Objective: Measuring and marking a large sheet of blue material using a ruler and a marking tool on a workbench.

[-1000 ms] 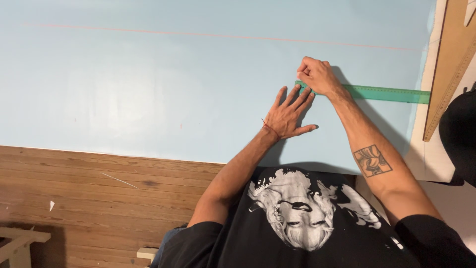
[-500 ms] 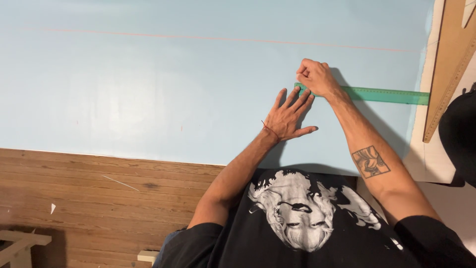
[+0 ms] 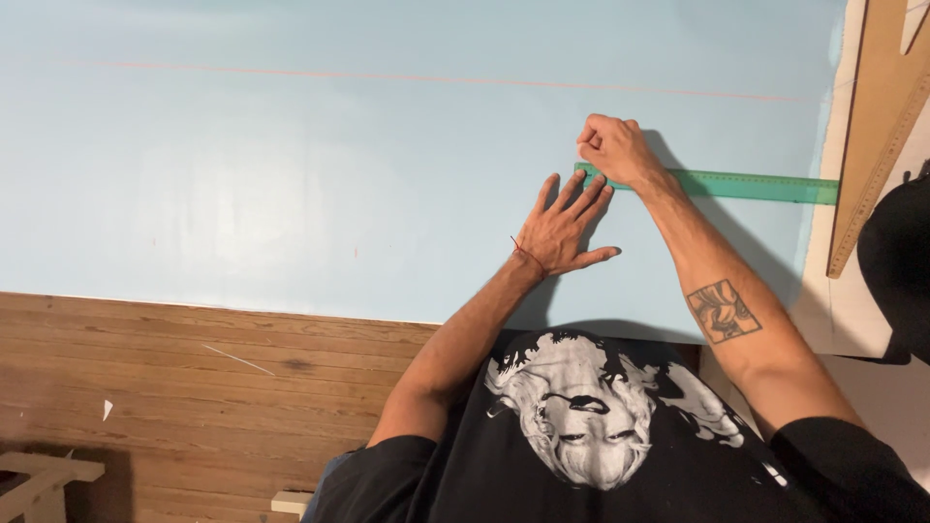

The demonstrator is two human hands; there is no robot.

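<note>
A large pale blue sheet [image 3: 291, 174] lies flat on a wooden floor. A long green ruler [image 3: 746, 185] rests on the sheet, running right to its edge. My left hand [image 3: 562, 228] lies flat with fingers spread, fingertips at the ruler's left end. My right hand [image 3: 615, 147] is curled into a fist over that same end; whatever it pinches is hidden by the fingers. A thin orange line [image 3: 387, 76] crosses the sheet farther up.
A wooden straightedge [image 3: 877, 136] lies slanted at the right beside the sheet. Brown floorboards [image 3: 194, 387] run along the near edge, with a pale wooden piece [image 3: 44, 475] at lower left. A dark object [image 3: 896, 261] sits at the right edge.
</note>
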